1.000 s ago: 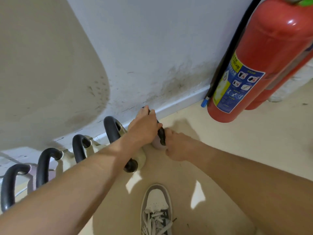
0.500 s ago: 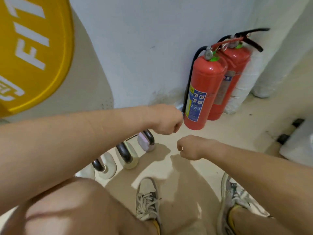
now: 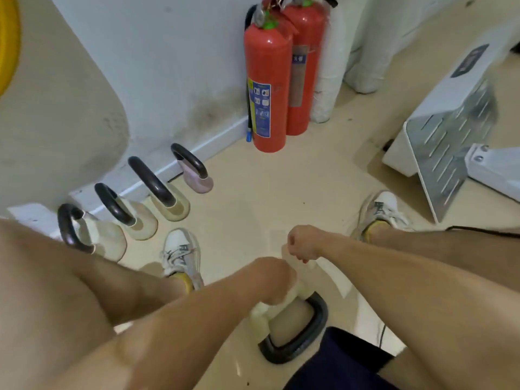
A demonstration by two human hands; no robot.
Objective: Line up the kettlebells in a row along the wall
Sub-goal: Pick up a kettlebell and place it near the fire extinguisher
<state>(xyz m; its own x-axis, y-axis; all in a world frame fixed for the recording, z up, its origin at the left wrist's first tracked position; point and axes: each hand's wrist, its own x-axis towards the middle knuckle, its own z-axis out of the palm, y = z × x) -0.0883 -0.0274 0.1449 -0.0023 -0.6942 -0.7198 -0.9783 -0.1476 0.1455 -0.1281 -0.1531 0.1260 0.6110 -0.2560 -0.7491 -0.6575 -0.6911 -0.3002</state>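
Observation:
Several kettlebells with dark handles stand in a row along the white wall: a small pink kettlebell [image 3: 197, 178] at the right end, then a cream kettlebell [image 3: 171, 204], a second cream one [image 3: 138, 223] and a third [image 3: 98, 240] to its left. Another cream kettlebell [image 3: 284, 319] lies on the floor close to me, its dark handle pointing toward me. My left hand [image 3: 274, 280] is a closed fist right over its body; whether it touches is unclear. My right hand [image 3: 305, 243] is also curled shut, just beyond it, holding nothing.
Two red fire extinguishers [image 3: 267, 88] stand against the wall to the right of the row. A white machine with a metal plate [image 3: 447, 136] sits at the right. My shoes [image 3: 180, 254] rest on the beige floor, and my bare knee fills the lower left.
Both hands let go of the pink kettlebell's handle at the wall and pulled back toward me. My view swung down and right, bringing the lying kettlebell under my hands.

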